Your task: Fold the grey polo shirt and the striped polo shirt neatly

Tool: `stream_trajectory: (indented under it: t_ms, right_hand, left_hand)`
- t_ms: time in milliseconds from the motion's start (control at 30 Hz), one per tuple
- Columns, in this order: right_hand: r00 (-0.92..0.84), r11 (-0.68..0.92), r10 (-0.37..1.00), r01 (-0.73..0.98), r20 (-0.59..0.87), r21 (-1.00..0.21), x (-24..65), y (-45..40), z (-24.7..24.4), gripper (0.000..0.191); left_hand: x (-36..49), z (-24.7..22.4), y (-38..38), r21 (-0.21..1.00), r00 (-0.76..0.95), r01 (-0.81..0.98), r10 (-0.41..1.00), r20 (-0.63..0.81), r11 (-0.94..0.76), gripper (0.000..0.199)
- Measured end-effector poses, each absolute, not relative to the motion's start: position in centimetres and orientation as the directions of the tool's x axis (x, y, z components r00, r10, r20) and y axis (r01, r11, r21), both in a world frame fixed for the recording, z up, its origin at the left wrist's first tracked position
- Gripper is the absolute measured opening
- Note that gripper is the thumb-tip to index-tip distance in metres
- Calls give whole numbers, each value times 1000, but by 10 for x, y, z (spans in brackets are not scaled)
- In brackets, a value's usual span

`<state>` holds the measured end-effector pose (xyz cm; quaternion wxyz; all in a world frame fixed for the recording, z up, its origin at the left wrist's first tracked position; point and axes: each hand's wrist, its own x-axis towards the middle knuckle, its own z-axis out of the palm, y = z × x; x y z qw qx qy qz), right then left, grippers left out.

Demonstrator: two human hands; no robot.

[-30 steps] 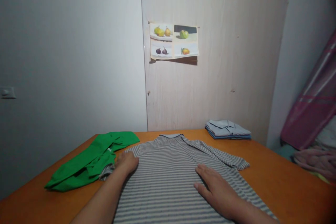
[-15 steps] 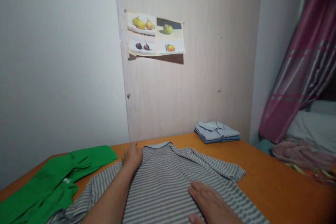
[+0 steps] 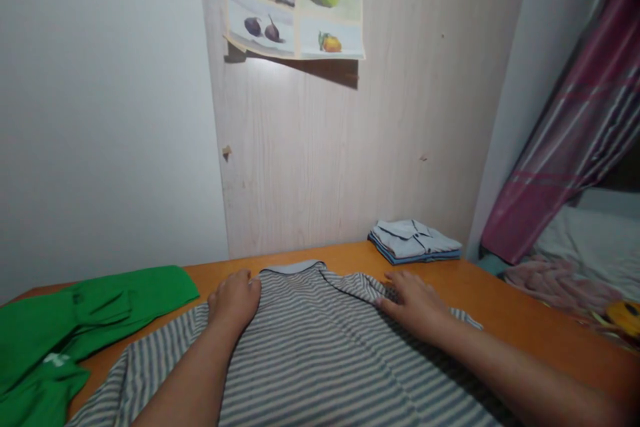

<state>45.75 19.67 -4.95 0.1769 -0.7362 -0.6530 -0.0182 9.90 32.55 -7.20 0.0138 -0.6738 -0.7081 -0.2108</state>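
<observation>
A grey-and-white striped shirt (image 3: pixel 300 347) lies spread out, its pale collar (image 3: pixel 295 268) at the far end. My left hand (image 3: pixel 235 300) is at the shirt's left shoulder, fingers bent down and closed on the cloth; its fingertips are partly hidden. Over the right shoulder, beside the bunched right sleeve, is my right hand (image 3: pixel 413 300), with thumb and fingers apart. The right forearm passes above the shirt's right side and covers part of the sleeve.
A green garment (image 3: pixel 115 303) lies on the orange tabletop (image 3: pixel 520 320) at left. Folded shirts (image 3: pixel 415 240) are stacked at the back right, near the wall. A fruit print (image 3: pixel 295 7) hangs there. Beyond the table's right side are a pink curtain (image 3: pixel 545 147) and rumpled bedding (image 3: pixel 550 283).
My right hand has moved forward from the middle of the shirt to its right shoulder. My left hand stays at the left shoulder. The view has tilted down and shifted a little.
</observation>
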Motion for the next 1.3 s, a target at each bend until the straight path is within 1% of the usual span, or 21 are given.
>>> stream_trajectory:
  t_ms: [33,67,100,133,200,267,333,467,533,600,667,700,767,800,933,1067,1200,1300]
  right_hand:
    - [158,-109,961,971,225,-213,466,211,-52,40]
    - [161,-120,969,969,185,-215,474,223,-54,26]
    - [163,-122,974,961,155,-246,482,233,-57,19]
    - [167,-117,975,948,147,-297,489,242,-60,16]
    - [218,-126,954,914,205,-384,504,257,-62,16]
    - [298,-175,920,894,256,-412,518,266,-61,18]
    - [330,-228,909,905,255,-359,529,271,-57,19]
    - [311,-293,931,949,190,-116,540,270,-49,26]
    - [290,-293,941,956,176,-7,535,271,-44,30]
    - [256,-266,950,963,177,33,522,275,-36,31]
    - [234,-235,953,972,191,-15,502,285,-25,32]
    - [213,-203,956,977,203,-67,490,292,-21,33]
    - [159,-119,969,970,188,-210,464,307,-14,33]
    - [132,-85,974,967,185,-240,450,315,-12,32]
    - [40,16,984,951,174,-308,398,339,-22,35]
    - [0,63,983,938,184,-340,366,344,-43,41]
    - [-28,97,982,922,185,-375,366,340,-54,25]
    - [-49,130,979,897,196,-423,377,342,-53,17]
  left_hand:
    - [99,-72,325,278,-90,961,950,299,3,43]
    - [99,-72,325,274,-87,962,952,295,3,42]
    - [99,-71,324,270,-86,963,954,289,5,41]
    - [98,-71,324,265,-85,964,955,282,8,41]
    - [98,-70,324,259,-86,966,957,278,12,39]
    - [97,-69,324,248,-81,969,958,274,11,38]
    - [97,-69,324,235,-73,972,961,267,9,38]
    - [96,-71,324,237,-72,971,961,268,7,39]
    - [96,-72,324,240,-81,971,958,274,13,39]
    - [96,-72,325,249,-93,968,957,274,23,39]
    - [97,-71,326,262,-101,965,956,276,27,40]
    - [97,-71,327,267,-102,963,954,281,25,40]
    - [97,-71,327,270,-106,963,950,292,24,42]
    - [97,-71,327,268,-110,963,949,295,28,42]
    - [95,-72,326,265,-121,963,951,286,43,36]
    - [94,-72,323,260,-117,965,947,299,37,25]
    - [95,-67,320,276,-127,960,946,299,42,17]
    - [96,-58,320,359,-153,932,953,262,51,12]
